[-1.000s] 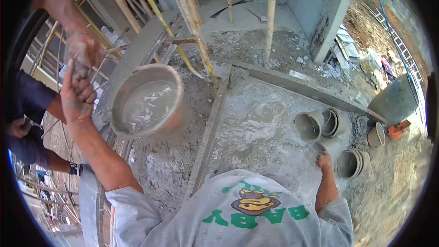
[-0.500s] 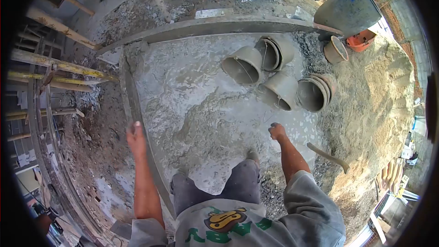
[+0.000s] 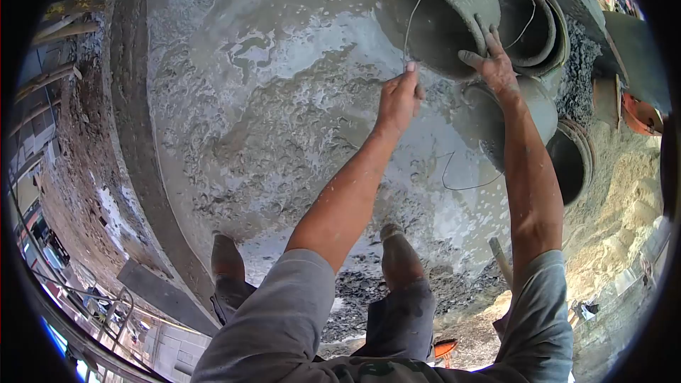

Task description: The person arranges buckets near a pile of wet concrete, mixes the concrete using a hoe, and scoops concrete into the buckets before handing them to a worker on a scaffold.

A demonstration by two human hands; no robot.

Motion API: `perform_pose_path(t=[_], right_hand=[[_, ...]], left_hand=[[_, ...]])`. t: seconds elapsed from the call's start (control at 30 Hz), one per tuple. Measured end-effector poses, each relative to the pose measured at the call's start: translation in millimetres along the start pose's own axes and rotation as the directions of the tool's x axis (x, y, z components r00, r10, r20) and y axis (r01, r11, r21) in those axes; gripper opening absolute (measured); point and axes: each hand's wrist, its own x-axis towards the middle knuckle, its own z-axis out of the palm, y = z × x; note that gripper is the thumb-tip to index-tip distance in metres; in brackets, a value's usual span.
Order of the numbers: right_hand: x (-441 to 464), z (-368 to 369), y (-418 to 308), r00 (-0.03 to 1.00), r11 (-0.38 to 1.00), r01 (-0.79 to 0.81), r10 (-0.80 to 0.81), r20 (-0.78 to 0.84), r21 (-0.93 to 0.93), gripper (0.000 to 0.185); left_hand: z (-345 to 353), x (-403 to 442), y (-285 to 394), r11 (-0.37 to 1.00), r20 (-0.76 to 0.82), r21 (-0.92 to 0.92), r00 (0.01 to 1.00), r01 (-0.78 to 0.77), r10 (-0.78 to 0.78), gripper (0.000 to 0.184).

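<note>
A grey, cement-coated bucket [image 3: 464, 0] lies tilted on the wet cement, its mouth facing toward me. My left hand [image 3: 401, 99] is closed with the thumb up, pinching the lower end of the bucket's thin wire handle [image 3: 413, 21]. At the rim's near right side is my right hand [image 3: 496, 67], its thumb at the mouth and its fingers along the outer wall. Just below that hand, a second bucket [image 3: 537, 110] lies on its side, partly hidden by my forearm. Nested buckets [image 3: 557, 35] rest to the right of the held one.
Wet, lumpy cement [image 3: 284, 135] spreads around my feet, bounded on the left by a low edging [image 3: 135, 99]. Further buckets [image 3: 571, 163] lie at the right, near a sand pile [image 3: 624, 198]. A loose wire [image 3: 472, 188] and a tool handle [image 3: 500, 259] are near my right forearm.
I have moved forward and bent toward the buckets. Both hands, earlier apart and away from them, have reached one bucket; the left has taken its wire handle, the right its rim.
</note>
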Motion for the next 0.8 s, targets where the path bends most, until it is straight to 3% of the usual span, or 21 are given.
perform_pose_path(t=[0.03, 0.07, 0.1, 0.23, 0.3, 0.43, 0.47, 0.57, 0.73, 0.8], right_hand=[[-10, 12, -13, 1.0, 1.0, 0.009, -0.009, -0.013, 0.027, 0.085], [-11, 26, -16, 0.996, 0.993, -0.066, 0.06, -0.061, -0.094, 0.099], [-9, 45, -13, 0.996, 0.995, -0.062, 0.056, -0.075, -0.08, 0.108], [-35, 100, -81, 0.991, 0.939, 0.09, -0.116, -0.059, -0.332, 0.097], [-57, 117, -97, 0.988, 0.9, 0.13, -0.155, -0.027, -0.416, 0.093], [-117, 138, -129, 0.986, 0.921, 0.148, -0.167, -0.023, -0.36, 0.09], [-129, 147, -129, 0.971, 0.902, 0.23, -0.237, 0.027, -0.365, 0.089], [-161, 188, -166, 0.963, 0.956, 0.18, -0.122, 0.242, -0.232, 0.091], [-249, 274, -230, 0.915, 0.939, 0.077, 0.067, 0.398, -0.335, 0.091], [-264, 283, -257, 0.828, 0.953, -0.022, 0.188, 0.528, -0.303, 0.091]], left_hand=[[-42, -5, -6, 1.0, -0.07, 0.01, 0.997, -0.008, 0.009, 0.054], [-72, -7, -15, 1.0, -0.133, 0.02, 0.991, -0.019, 0.021, 0.056], [-85, -15, -30, 0.999, -0.134, -0.036, 0.991, -0.014, 0.009, 0.057], [-106, -65, -78, 0.946, -0.107, -0.32, 0.994, -0.044, 0.009, 0.056], [-109, -92, -75, 0.944, -0.116, -0.328, 0.993, -0.029, -0.009, 0.058], [-124, -163, -79, 0.915, -0.185, -0.404, 0.98, -0.013, -0.068, 0.056], [-136, -185, -80, 0.914, -0.204, -0.404, 0.977, -0.028, -0.06, 0.055], [-187, -260, -69, 0.89, -0.238, -0.455, 0.967, -0.03, -0.09, 0.055], [-247, -360, -15, 0.886, -0.408, -0.463, 0.888, -0.004, -0.21, 0.052], [-264, -388, 14, 0.866, -0.451, -0.497, 0.836, 0.056, -0.313, 0.046]])
